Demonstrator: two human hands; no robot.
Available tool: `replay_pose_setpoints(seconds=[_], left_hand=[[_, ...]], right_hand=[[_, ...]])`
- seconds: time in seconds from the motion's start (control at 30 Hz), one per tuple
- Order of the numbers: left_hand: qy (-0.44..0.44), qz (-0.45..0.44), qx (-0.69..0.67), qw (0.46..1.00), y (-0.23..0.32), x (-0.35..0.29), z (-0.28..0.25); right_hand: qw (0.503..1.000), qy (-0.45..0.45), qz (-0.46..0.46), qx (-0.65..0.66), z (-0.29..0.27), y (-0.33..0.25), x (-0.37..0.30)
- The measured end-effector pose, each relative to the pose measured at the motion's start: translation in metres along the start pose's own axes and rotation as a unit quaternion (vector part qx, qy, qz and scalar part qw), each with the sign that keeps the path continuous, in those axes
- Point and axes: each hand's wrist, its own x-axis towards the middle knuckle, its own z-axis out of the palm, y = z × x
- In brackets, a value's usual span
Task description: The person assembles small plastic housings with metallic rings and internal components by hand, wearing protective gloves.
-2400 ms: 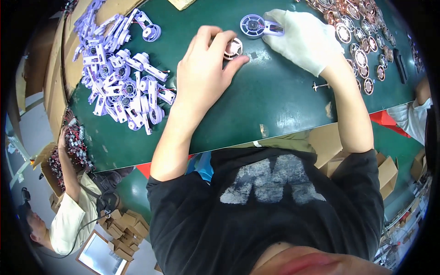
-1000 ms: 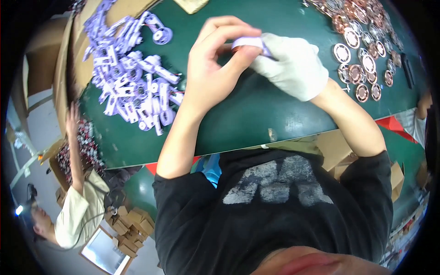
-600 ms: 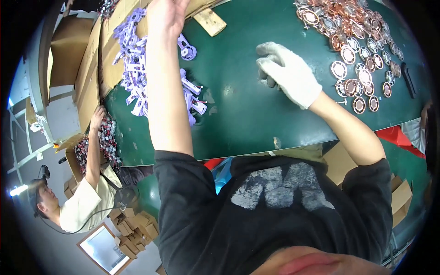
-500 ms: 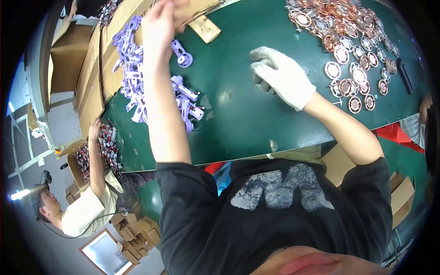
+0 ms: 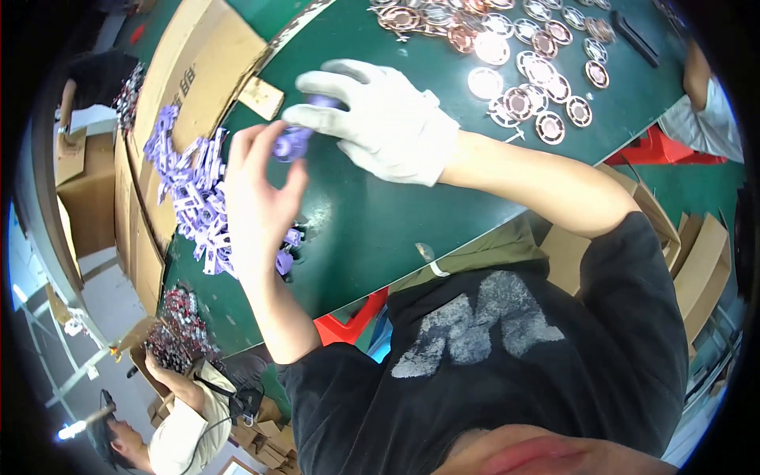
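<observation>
A purple plastic part with a rounded end is between my two hands over the table. My bare left hand has fingers and thumb on either side of its lower end. My right hand, in a white glove, curls its fingers around the upper end and hides much of it. Left of and below my left hand lies a heap of similar purple parts, some with short wires. Copper-coloured and silvery round discs lie scattered at the far right.
The green table carries a flattened cardboard sheet, a small wooden block and a black bar-shaped tool. At lower left a co-worker reaches into a pile of wired parts. Another person's arm shows at right.
My left hand has come back from the far cardboard toward me. My gloved right hand has moved left to meet it, and a purple part is now between them. The view has turned leftward.
</observation>
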Motion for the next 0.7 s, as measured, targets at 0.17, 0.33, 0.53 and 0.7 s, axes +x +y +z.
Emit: replay_pose_setpoints(seconds=[0.17, 0.33, 0.53, 0.7], left_hand=[[0.179, -0.005, -0.262, 0.948, 0.040, 0.030, 0.050], [0.065, 0.182, -0.109, 0.975, 0.064, 0.050, 0.109], [0.034, 0.224, -0.068, 0.972, 0.072, 0.055, 0.127], [0.026, 0.110, -0.168, 0.979, 0.039, 0.023, 0.101]], right_hand=[[0.984, -0.024, 0.177, -0.001, -0.022, 0.029, 0.013], [0.902, 0.175, 0.311, 0.242, -0.059, 0.036, 0.036], [0.911, 0.151, 0.325, 0.204, -0.060, 0.029, 0.033], [0.961, 0.034, 0.234, 0.144, -0.052, 0.037, 0.022]])
